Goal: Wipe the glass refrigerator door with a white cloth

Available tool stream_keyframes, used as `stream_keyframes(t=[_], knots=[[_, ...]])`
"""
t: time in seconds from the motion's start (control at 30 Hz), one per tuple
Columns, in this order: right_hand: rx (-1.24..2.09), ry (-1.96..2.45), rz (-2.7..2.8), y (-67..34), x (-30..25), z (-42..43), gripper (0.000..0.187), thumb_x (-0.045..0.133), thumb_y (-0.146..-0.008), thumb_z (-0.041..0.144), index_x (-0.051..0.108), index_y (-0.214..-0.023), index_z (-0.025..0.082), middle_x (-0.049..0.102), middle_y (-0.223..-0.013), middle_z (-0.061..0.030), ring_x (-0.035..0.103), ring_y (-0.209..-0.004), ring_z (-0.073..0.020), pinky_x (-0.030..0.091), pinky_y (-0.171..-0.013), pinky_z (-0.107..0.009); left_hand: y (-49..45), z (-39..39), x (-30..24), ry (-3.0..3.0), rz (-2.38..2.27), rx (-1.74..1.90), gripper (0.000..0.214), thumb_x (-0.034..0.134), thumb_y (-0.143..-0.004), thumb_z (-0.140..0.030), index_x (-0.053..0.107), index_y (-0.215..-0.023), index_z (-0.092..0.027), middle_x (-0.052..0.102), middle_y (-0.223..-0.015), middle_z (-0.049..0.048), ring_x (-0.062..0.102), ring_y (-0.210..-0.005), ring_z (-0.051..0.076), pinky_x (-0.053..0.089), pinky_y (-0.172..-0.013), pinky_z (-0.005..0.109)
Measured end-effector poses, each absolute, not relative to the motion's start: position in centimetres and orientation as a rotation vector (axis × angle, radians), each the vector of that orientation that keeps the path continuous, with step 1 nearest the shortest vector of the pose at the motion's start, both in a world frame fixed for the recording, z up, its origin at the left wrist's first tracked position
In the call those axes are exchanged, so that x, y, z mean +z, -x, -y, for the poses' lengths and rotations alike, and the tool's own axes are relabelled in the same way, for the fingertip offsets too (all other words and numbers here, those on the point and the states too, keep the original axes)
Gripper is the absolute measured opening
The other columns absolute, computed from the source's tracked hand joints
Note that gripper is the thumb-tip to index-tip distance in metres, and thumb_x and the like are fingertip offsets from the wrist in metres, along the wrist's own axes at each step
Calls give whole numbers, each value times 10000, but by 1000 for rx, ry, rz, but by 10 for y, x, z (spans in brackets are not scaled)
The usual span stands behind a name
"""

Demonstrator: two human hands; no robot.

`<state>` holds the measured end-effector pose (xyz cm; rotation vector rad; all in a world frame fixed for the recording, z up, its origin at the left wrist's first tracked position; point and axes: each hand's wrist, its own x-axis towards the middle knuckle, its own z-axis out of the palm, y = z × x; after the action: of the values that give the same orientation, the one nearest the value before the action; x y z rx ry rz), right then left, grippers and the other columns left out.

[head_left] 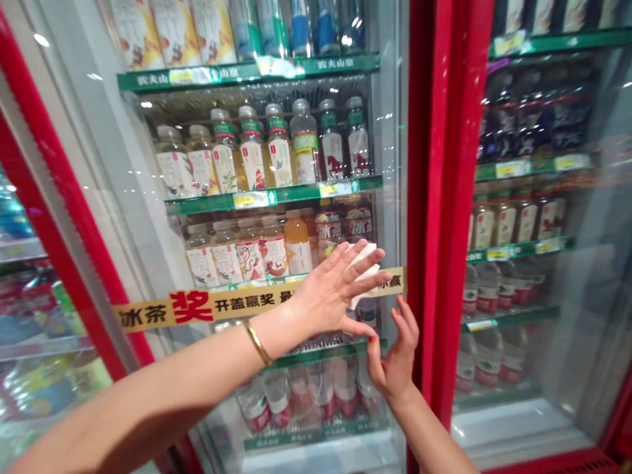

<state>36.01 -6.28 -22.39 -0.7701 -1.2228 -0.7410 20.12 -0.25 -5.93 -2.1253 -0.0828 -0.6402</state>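
Observation:
My left hand (340, 283), wearing a gold bangle (257, 342) at the wrist, reaches across with its fingers spread. Behind those fingers is a white tissue (364, 258), flat against the glass door (390, 217) of a drinks fridge and partly covered by the hand. Lower and to the right, my right hand (396, 355) is raised near the door's right edge. Its fingers are bent but apart, with nothing visible in them. The tips of both thumbs come close together; whether they touch I cannot tell. A yellow banner strip (247, 299) with printed characters runs across the door behind my left hand.
Behind the glass, green-edged shelves (276, 195) hold rows of bottled drinks (251, 155) and cartons (175, 36). A red upright frame (451, 217) divides this door from another fridge bay with bottles (506, 286). More red framing (64, 197) slants along the left.

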Motion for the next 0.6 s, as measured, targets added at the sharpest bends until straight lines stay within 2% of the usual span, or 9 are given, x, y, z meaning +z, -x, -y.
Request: stream_keyframes(t=[0.1, 0.2, 0.27, 0.3, 0.37, 0.4, 0.5, 0.6], knots=[[-531, 541, 1336, -333, -188, 69, 655, 450, -1102, 319, 334, -1746, 344, 379, -1823, -99, 439, -1663, -323, 479, -1303, -679, -201, 1, -46, 2219, -8, -755, 1438, 695, -897, -798, -330, -1719, -213, -342, -1827, 105, -125, -1765, 370, 250, -1437, 626], [-313, 499, 1330, -323, -153, 66, 672, 259, -1154, 459, 154, -1804, 324, 275, -1872, -102, 388, -1692, -303, 521, -1285, -616, -180, 14, -37, 2328, -93, -824, 1347, 706, -949, -477, -378, -1690, -176, -372, -1804, 151, 84, -1777, 342, 356, -1411, 577], [-346, 618, 1359, -330, -136, 63, 676, 226, -1167, 478, 103, -1816, 332, 253, -1882, -88, 353, -1709, -278, 498, -1312, -577, -146, 26, -35, 2288, -102, -870, 1244, 673, -942, -302, -272, -1746, -215, -286, -1848, 117, 206, -1760, 298, 378, -1407, 528], [-422, 698, 1409, -335, -128, 61, 677, 245, -1171, 491, 113, -1817, 338, 271, -1878, -82, 338, -1715, -276, 468, -1335, -574, -124, 30, -35, 2220, -70, -891, 1188, 669, -934, -250, -161, -1785, -255, -207, -1878, 71, 232, -1754, 277, 350, -1422, 509], [-640, 874, 1478, -347, -112, 55, 699, 319, -1169, 517, 132, -1818, 337, 344, -1850, -83, 319, -1723, -288, 397, -1377, -595, -76, 30, -31, 2039, 97, -929, 1072, 682, -929, -221, 84, -1809, -356, -34, -1906, -34, 212, -1756, 258, 227, -1467, 491], [-748, 959, 1459, -352, -102, 50, 727, 361, -1164, 523, 114, -1820, 332, 366, -1840, -88, 305, -1728, -298, 375, -1386, -610, -54, 26, -28, 1961, 244, -953, 1019, 679, -941, -246, 152, -1802, -393, 12, -1903, -65, 171, -1762, 265, 155, -1480, 487], [-940, 1108, 1285, -355, -70, 32, 921, 488, -1122, 590, -10, -1819, 251, 291, -1859, -163, 218, -1750, -370, 324, -1380, -707, -8, 8, -17, 1840, 631, -1060, 906, 592, -1013, -411, 122, -1783, -494, 14, -1885, -125, 101, -1749, 327, 76, -1477, 513], [-1015, 1110, 1234, -338, -64, 24, 1168, 578, -1035, 740, -66, -1802, 138, 96, -1880, -258, 103, -1757, -445, 292, -1368, -764, 1, -4, -17, 1834, 739, -1077, 855, 541, -1043, -498, 81, -1761, -562, 54, -1877, -141, 193, -1727, 364, 89, -1474, 614]])
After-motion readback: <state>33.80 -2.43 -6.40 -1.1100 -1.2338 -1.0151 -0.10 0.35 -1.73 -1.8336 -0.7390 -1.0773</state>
